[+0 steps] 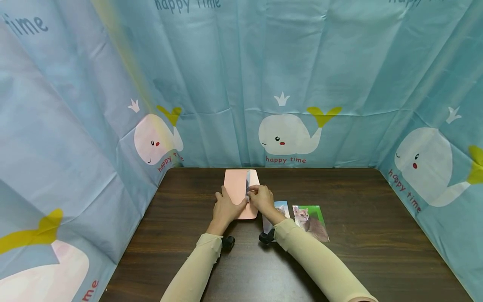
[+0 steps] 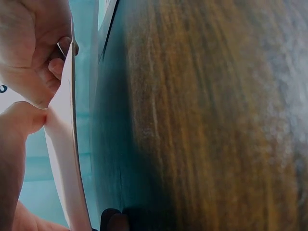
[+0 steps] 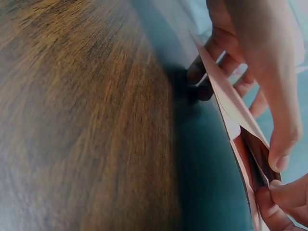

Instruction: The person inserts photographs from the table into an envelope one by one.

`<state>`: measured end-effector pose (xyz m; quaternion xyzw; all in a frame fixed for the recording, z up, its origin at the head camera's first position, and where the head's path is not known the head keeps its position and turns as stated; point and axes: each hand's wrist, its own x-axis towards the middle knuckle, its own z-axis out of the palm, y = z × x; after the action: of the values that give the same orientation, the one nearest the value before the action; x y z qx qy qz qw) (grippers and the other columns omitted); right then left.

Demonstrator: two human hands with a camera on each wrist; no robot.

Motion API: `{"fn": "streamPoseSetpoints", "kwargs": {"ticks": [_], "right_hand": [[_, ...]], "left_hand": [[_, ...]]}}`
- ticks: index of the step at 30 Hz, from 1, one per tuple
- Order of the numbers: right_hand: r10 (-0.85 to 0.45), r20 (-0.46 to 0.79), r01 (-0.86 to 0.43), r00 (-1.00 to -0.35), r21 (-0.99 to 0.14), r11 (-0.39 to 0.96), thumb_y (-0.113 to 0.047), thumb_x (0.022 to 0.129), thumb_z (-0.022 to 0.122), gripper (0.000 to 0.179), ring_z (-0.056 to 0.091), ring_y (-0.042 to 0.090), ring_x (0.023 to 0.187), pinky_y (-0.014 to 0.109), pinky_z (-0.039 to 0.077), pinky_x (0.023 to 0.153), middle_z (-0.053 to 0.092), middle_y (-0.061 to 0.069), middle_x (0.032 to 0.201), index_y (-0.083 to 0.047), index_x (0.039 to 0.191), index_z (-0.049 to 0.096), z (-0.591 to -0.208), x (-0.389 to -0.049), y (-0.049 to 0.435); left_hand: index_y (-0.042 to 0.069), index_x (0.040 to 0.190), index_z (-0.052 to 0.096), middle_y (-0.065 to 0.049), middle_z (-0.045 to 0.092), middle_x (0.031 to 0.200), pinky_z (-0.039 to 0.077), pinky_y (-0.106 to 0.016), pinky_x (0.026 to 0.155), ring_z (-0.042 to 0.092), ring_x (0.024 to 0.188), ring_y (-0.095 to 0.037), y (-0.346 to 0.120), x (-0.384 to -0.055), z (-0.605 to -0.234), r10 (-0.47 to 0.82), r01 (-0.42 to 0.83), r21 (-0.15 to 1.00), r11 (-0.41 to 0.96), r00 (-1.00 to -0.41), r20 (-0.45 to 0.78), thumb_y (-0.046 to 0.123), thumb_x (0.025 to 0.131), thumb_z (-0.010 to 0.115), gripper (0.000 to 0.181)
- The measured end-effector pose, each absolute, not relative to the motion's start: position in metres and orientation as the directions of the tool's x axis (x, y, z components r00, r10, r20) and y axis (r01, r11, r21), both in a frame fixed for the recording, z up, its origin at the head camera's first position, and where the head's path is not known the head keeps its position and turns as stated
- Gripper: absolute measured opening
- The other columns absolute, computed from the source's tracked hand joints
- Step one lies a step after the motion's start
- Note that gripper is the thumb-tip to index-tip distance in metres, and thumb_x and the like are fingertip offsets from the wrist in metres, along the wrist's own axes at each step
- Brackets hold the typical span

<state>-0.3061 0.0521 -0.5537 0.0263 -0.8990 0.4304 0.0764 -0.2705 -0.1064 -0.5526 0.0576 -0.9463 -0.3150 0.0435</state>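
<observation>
A pink envelope stands out against the dark table, its lighter flap opened toward the right. My left hand grips its lower left part, thumb on the front and fingers behind, as the right wrist view shows. A picture card shows as a narrow strip in the envelope's mouth. With thumb and finger, my right hand pinches at that mouth, on the card's edge; most of the card is hidden inside. In the left wrist view the envelope appears edge-on, raised off the table.
Right of the envelope lie two photos on the brown table: a cat photo with green background, and a bluish photo partly under my right forearm. A blue whale-print curtain surrounds the table's back and sides.
</observation>
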Motion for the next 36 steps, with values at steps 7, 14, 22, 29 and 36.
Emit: {"fn": "streamPoseSetpoints", "kwargs": {"ticks": [7, 14, 22, 29, 36], "right_hand": [[0.021, 0.17, -0.116, -0.985, -0.757, 0.643, -0.018, 0.098, 0.079, 0.021, 0.075, 0.028, 0.092, 0.049, 0.055, 0.091, 0.081, 0.001, 0.092, -0.011, 0.117, 0.084, -0.557, -0.305, 0.052], [-0.005, 0.173, -0.14, -0.985, -0.782, 0.607, -0.014, 0.098, 0.078, 0.019, 0.073, 0.024, 0.086, 0.042, 0.057, 0.077, 0.079, 0.003, 0.093, -0.011, 0.116, 0.083, -0.557, -0.303, 0.062], [-0.064, 0.186, -0.189, -0.98, -0.801, 0.568, -0.015, 0.1, 0.075, 0.018, 0.071, 0.024, 0.085, 0.041, 0.057, 0.074, 0.075, 0.004, 0.089, -0.006, 0.113, 0.081, -0.544, -0.292, 0.087], [-0.097, 0.16, -0.186, -0.982, -0.777, 0.601, -0.02, 0.102, 0.075, 0.017, 0.071, 0.024, 0.093, 0.046, 0.057, 0.081, 0.076, 0.004, 0.098, -0.009, 0.113, 0.08, -0.531, -0.28, 0.117], [-0.1, 0.12, -0.156, -0.988, -0.768, 0.621, -0.022, 0.103, 0.075, 0.021, 0.07, 0.026, 0.097, 0.049, 0.056, 0.083, 0.076, 0.006, 0.102, -0.007, 0.117, 0.079, -0.523, -0.266, 0.151]], "left_hand": [[-0.008, 0.167, 0.019, -0.038, 0.041, 0.144, 0.056, -0.062, 0.093, 0.066, 0.106, -0.057, -0.106, -0.272, -0.555, -0.135, -0.082, 0.597, 0.798, -0.99, 0.044, 0.065, 0.089, 0.076, 0.121], [-0.007, 0.167, 0.02, -0.037, 0.041, 0.144, 0.057, -0.061, 0.093, 0.066, 0.106, -0.056, -0.105, -0.273, -0.557, -0.14, -0.091, 0.592, 0.801, -0.989, 0.038, 0.067, 0.089, 0.075, 0.121], [-0.008, 0.167, 0.02, -0.038, 0.041, 0.144, 0.057, -0.061, 0.092, 0.066, 0.105, -0.055, -0.107, -0.273, -0.555, -0.141, -0.089, 0.593, 0.8, -0.989, 0.042, 0.066, 0.089, 0.076, 0.121], [-0.006, 0.168, 0.018, -0.038, 0.038, 0.15, 0.056, -0.061, 0.096, 0.065, 0.11, -0.056, -0.108, -0.271, -0.552, -0.141, -0.1, 0.602, 0.792, -0.99, 0.021, 0.068, 0.088, 0.075, 0.123], [-0.006, 0.168, 0.02, -0.038, 0.039, 0.147, 0.056, -0.062, 0.094, 0.066, 0.105, -0.056, -0.107, -0.271, -0.552, -0.134, -0.086, 0.603, 0.793, -0.99, 0.035, 0.068, 0.088, 0.075, 0.122]]}}
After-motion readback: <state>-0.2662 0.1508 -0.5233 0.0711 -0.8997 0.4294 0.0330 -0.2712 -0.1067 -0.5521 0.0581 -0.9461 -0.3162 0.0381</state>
